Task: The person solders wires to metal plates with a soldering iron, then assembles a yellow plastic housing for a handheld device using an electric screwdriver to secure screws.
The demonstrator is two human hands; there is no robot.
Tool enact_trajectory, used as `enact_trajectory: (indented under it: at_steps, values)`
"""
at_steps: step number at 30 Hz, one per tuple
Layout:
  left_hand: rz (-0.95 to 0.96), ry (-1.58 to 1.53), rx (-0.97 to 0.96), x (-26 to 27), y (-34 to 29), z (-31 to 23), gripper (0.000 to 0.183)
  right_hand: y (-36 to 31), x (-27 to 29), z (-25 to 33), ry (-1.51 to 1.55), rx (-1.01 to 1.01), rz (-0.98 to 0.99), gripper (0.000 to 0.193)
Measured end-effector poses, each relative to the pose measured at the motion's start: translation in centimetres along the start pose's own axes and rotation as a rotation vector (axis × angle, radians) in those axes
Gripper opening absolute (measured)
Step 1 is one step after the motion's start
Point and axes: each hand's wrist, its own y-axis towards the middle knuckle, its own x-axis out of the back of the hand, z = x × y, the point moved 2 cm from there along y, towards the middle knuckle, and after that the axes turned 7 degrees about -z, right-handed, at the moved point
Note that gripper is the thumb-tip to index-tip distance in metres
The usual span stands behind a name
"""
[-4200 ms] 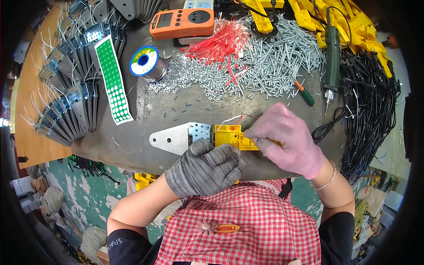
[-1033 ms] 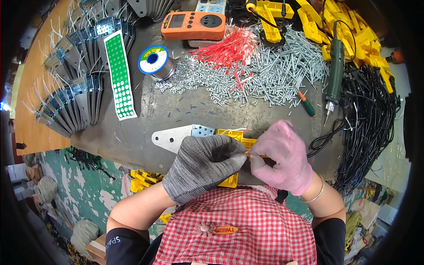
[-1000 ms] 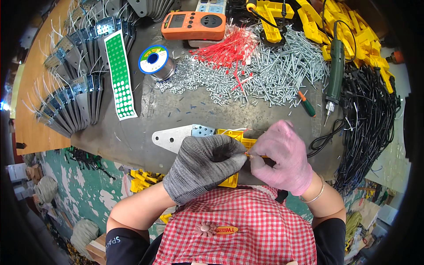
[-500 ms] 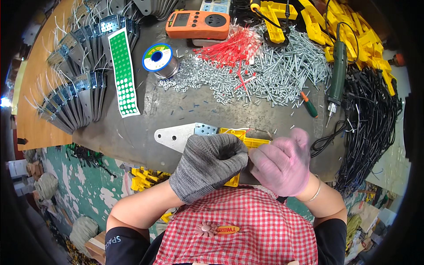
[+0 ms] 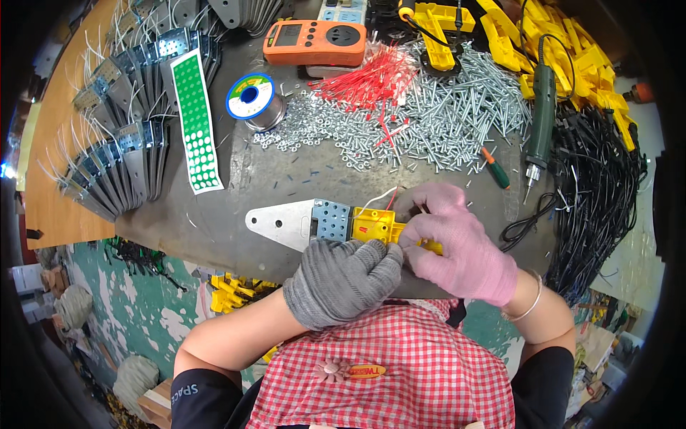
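A flat grey metal plate (image 5: 282,223) with a perforated metal bracket (image 5: 332,219) lies on the bench in front of me, joined to a yellow plastic housing (image 5: 371,224). My left hand (image 5: 344,280), in a grey knit glove, is closed on the housing's near edge. In a pink glove, my right hand (image 5: 461,247) curls its fingers at the housing's right end. What those fingertips pinch is hidden. A white wire (image 5: 379,198) and a short red wire rise from the housing toward the right fingers.
Beyond lie a heap of screws (image 5: 464,100), red cable pieces (image 5: 371,75), a solder spool (image 5: 250,100), an orange meter (image 5: 314,43) and a green dot-sticker sheet (image 5: 194,121). At right are an electric screwdriver (image 5: 543,121), a small screwdriver (image 5: 496,169), black cables (image 5: 597,193) and yellow housings (image 5: 572,57). Metal plates fan out left.
My right hand has lifted and turned, its fingers now spread over the housing's right end. My left hand has lowered and flattened, so more of the yellow housing shows. The wires now point upward.
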Motion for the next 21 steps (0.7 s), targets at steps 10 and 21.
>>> enact_trajectory:
  at_steps: [10, 21]
  values:
    - [0.133, -0.644, 0.607, 0.9, 1.0, 1.7, 0.014, -0.4, 0.0, 0.8, -0.866, 0.985, -0.480, 0.006]
    - [-0.076, -0.445, 0.400, 0.8, 0.4, 1.1, 0.013, 0.0, 0.8, 2.7, -0.396, 0.396, -0.357, 0.009]
